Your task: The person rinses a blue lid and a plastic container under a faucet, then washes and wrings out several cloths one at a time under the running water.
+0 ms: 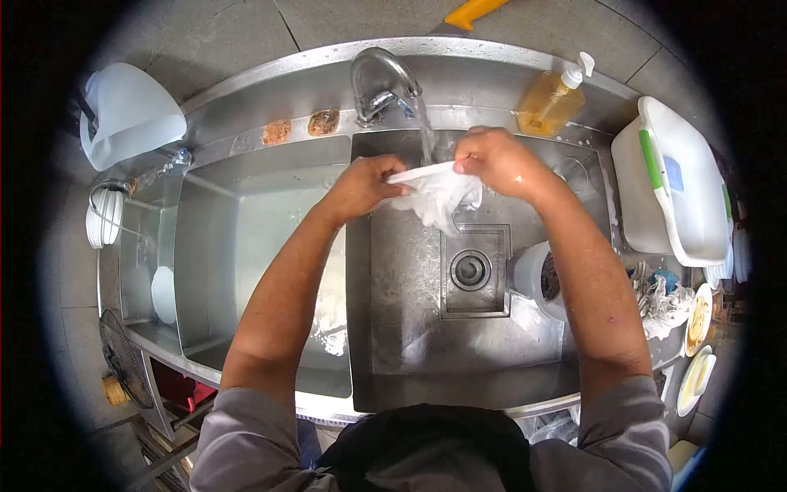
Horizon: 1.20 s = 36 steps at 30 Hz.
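Observation:
Stretched between both hands is a white cloth (438, 193), its lower part hanging in folds above the sink drain (470, 270). My left hand (365, 189) pinches its left corner, fingers closed. At the right end of its top edge, my right hand (492, 160) grips it between thumb and fingers. Water runs from the metal faucet (381, 82) just behind the cloth, falling into the right basin (402, 328). A clear bottle of yellow liquid with a white pump (545, 102) stands on the back ledge, beyond my right hand.
Cloudy water fills the left basin (287, 238). Two brown scrubbers (323, 123) lie on the ledge. A pale round container (537, 279) sits in the right basin. Right of the sink are a white tub (643, 197), crumpled cloths (664, 307) and plates with food remains (698, 318).

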Tool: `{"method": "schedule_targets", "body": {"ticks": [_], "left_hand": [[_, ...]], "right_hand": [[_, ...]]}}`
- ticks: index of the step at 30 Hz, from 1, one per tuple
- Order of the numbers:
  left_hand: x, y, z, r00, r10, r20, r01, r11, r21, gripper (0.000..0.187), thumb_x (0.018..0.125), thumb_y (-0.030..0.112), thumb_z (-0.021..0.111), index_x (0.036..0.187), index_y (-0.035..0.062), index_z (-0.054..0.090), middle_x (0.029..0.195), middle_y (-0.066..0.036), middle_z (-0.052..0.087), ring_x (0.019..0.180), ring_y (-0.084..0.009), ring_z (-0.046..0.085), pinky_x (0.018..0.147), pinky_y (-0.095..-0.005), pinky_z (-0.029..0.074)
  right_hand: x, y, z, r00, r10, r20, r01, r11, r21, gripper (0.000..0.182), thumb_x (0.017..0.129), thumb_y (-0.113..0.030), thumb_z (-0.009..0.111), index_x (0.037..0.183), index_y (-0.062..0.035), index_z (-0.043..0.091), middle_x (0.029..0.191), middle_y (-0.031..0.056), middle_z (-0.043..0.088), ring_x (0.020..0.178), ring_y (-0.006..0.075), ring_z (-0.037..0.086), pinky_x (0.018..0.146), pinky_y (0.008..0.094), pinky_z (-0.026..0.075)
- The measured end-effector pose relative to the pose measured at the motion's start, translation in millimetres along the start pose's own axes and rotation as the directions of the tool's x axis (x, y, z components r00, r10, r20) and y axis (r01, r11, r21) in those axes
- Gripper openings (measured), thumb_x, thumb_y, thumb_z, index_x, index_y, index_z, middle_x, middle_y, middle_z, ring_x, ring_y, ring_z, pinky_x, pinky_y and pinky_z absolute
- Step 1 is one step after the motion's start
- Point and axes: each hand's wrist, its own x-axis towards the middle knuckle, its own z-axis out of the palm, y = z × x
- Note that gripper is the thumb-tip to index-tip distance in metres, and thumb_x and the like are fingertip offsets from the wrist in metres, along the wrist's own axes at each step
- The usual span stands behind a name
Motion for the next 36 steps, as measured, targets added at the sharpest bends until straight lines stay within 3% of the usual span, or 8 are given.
{"method": "schedule_targets", "body": {"ticks": [3,8,12,23,26,28,30,36], "left_hand": [[-5.6,-13.1,-6.4,0.999,-0.020,-0.042,0.011,0.978,-0.210,0.018,0.080,0.012,0.078,0.091,0.0035,0.066,0.081,0.000,0.064,0.074,-0.0089,0.057,0.067,-0.0262,0.045],[-3.8,3.1,-11.8,0.990,-0.091,-0.105,0.033,0.890,-0.455,0.015,0.085,0.013,0.075,0.091,0.0029,0.066,0.083,-0.003,0.066,0.072,-0.0104,0.060,0.066,-0.0265,0.048],[14.0,56.9,11.7,0.961,-0.210,-0.179,0.016,0.689,-0.724,0.011,0.091,0.012,0.065,0.095,0.0016,0.063,0.083,-0.005,0.066,0.069,-0.0140,0.062,0.061,-0.0283,0.051],[10.1,72.5,-20.9,0.904,-0.242,-0.353,-0.261,0.342,-0.903,0.012,0.098,0.010,0.054,0.099,-0.0021,0.053,0.078,-0.008,0.060,0.066,-0.0150,0.062,0.058,-0.0277,0.054],[12.3,62.7,-5.8,0.866,-0.319,-0.385,-0.287,0.313,-0.905,0.015,0.096,0.007,0.054,0.107,-0.0031,0.052,0.083,-0.008,0.061,0.074,-0.0175,0.064,0.065,-0.0294,0.054],[15.5,34.9,32.7,0.769,-0.163,-0.618,-0.219,0.841,-0.495,0.022,0.091,0.004,0.060,0.112,-0.0016,0.055,0.089,-0.008,0.064,0.079,-0.0179,0.063,0.073,-0.0295,0.052],[-7.2,46.0,58.9,0.970,-0.010,-0.245,-0.092,0.910,-0.403,0.026,0.085,0.003,0.067,0.110,0.0007,0.060,0.092,-0.006,0.066,0.079,-0.0160,0.062,0.076,-0.0282,0.049],[3.5,22.5,71.4,0.947,-0.159,-0.280,-0.089,0.706,-0.703,0.021,0.085,0.009,0.072,0.100,-0.0010,0.063,0.083,-0.004,0.067,0.077,-0.0091,0.061,0.069,-0.0249,0.049]], "right_hand": [[-4.5,10.3,12.5,0.977,0.160,-0.140,-0.041,0.788,0.615,0.013,0.089,-0.014,0.066,0.085,-0.0018,0.061,0.075,0.0068,0.061,0.072,0.0154,0.054,0.069,0.0319,0.046],[1.3,22.2,28.2,0.816,0.251,-0.521,-0.074,0.939,0.337,0.016,0.087,-0.014,0.068,0.087,-0.0014,0.058,0.085,0.0084,0.063,0.075,0.0188,0.058,0.071,0.0333,0.047],[3.2,-35.4,69.3,0.924,0.131,-0.359,0.072,0.862,0.501,0.019,0.084,-0.014,0.069,0.090,-0.0007,0.057,0.095,0.0151,0.064,0.080,0.0271,0.063,0.072,0.0374,0.049],[-36.0,31.3,125.0,0.912,0.410,-0.003,-0.372,0.831,0.414,0.015,0.086,-0.013,0.067,0.096,-0.0015,0.065,0.081,0.0149,0.068,0.073,0.0245,0.064,0.070,0.0355,0.049],[-34.3,20.2,115.7,0.831,0.532,0.162,-0.342,0.258,0.904,0.005,0.089,-0.005,0.066,0.092,-0.0005,0.065,0.086,0.0049,0.068,0.071,0.0115,0.063,0.061,0.0279,0.050],[-21.8,-1.8,98.6,0.830,0.540,0.141,-0.275,0.176,0.945,0.007,0.090,-0.007,0.067,0.094,-0.0032,0.064,0.082,0.0025,0.066,0.070,0.0107,0.061,0.060,0.0254,0.048],[-12.5,3.8,92.2,0.892,0.439,0.109,-0.141,0.041,0.989,0.017,0.088,-0.006,0.069,0.103,-0.0031,0.062,0.084,0.0026,0.065,0.073,0.0119,0.063,0.064,0.0243,0.050],[-17.9,-7.7,77.3,0.897,0.428,0.112,-0.104,-0.043,0.994,0.027,0.083,-0.001,0.073,0.107,0.0026,0.059,0.090,0.0080,0.066,0.076,0.0154,0.064,0.068,0.0289,0.053]]}}
